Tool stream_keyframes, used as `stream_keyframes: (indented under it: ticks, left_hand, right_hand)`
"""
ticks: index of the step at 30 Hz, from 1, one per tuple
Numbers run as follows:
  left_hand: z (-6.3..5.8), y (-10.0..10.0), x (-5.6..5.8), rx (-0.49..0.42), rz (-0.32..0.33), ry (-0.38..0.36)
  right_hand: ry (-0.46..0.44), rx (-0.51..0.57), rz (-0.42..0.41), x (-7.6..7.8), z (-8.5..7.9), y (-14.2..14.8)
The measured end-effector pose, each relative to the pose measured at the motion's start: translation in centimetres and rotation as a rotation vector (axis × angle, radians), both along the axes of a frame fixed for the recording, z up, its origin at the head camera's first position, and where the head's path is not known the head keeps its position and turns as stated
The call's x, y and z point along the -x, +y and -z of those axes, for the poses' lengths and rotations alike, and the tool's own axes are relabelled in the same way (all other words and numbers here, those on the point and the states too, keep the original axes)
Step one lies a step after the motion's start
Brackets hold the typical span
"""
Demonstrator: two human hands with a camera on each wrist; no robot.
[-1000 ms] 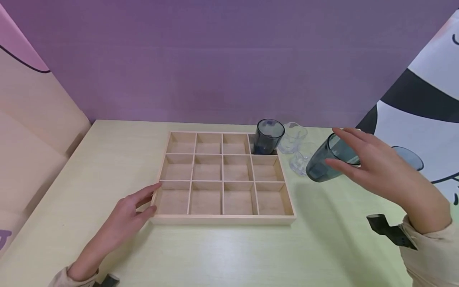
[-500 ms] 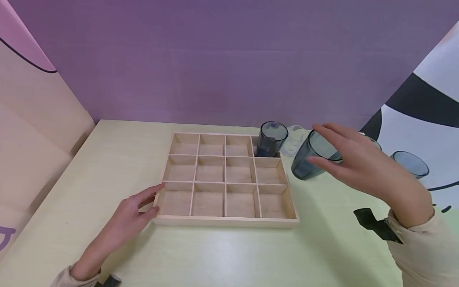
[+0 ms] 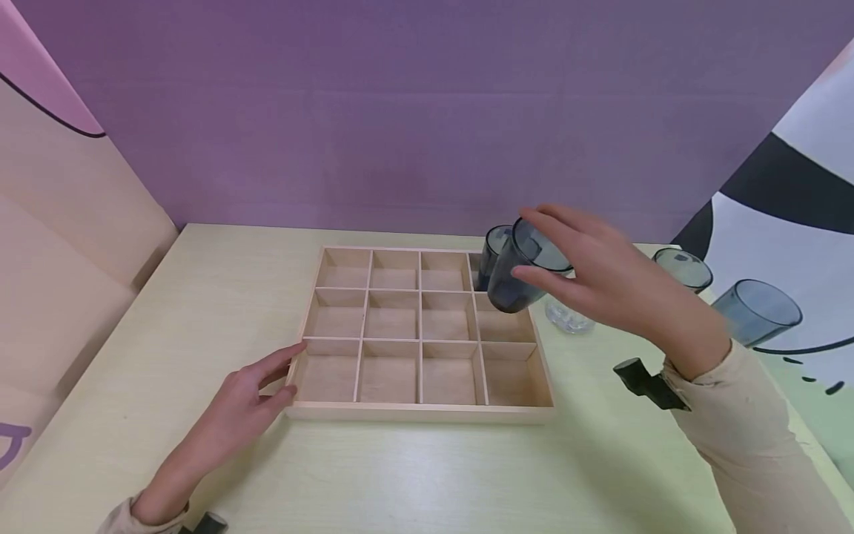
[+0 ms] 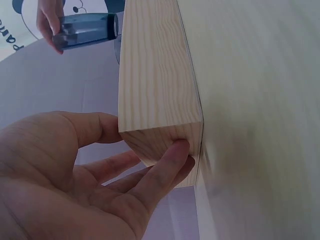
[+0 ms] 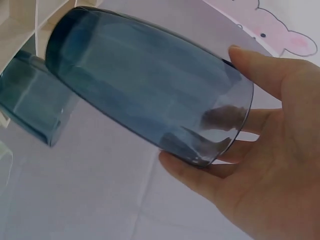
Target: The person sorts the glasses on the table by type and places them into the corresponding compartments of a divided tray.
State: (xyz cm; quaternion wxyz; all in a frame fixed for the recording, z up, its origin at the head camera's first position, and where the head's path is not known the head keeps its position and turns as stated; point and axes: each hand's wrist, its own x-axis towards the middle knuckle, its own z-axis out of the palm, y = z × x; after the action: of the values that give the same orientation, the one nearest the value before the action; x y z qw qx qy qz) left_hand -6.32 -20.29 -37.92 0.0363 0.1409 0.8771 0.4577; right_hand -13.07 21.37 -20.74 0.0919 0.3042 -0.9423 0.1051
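A pale wooden divided tray [image 3: 420,414] lies on the table. My left hand [image 3: 236,411] holds its left side near the front corner; in the left wrist view bent fingers [image 4: 167,160] press against the tray's end. With my right hand [image 3: 614,274] I grip a blue-grey glass tumbler [image 3: 510,285] by its rim end, fingers and thumb on opposite sides. The tumbler is tilted, its base over the tray's right edge. Behind it, another blue-grey tumbler [image 3: 485,271] stands in the back right compartment, partly hidden. It also shows as a blue tumbler [image 5: 35,95] in the right wrist view.
A clear glass cup [image 3: 568,317] stands right of the tray, mostly covered by my right hand. Further right are two more tinted tumblers, one [image 3: 754,315] nearer and one [image 3: 680,268] behind my forearm. A purple backdrop [image 3: 373,148] rises along the table's far edge.
My right hand has carried the tumbler leftward, from over the clear glasses to the tray's right edge. It now overlaps the standing tumbler. My left hand stays on the tray.
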Motion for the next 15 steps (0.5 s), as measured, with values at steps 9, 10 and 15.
stream_keyframes:
  ticks: [9, 10, 15]
  left_hand:
    - [0.0, -0.1, -0.2, 0.001, 0.001, 0.000]
    - [-0.1, -0.1, -0.2, 0.001, 0.001, 0.002]
    - [-0.1, -0.1, -0.4, -0.008, -0.002, 0.001]
  right_hand:
    - [0.055, 0.023, -0.054, 2.6, 1.0, -2.4]
    - [0.053, 0.026, -0.056, 2.9, 1.1, -2.7]
    - [0.032, 0.047, -0.079, 4.4, 2.1, -3.9]
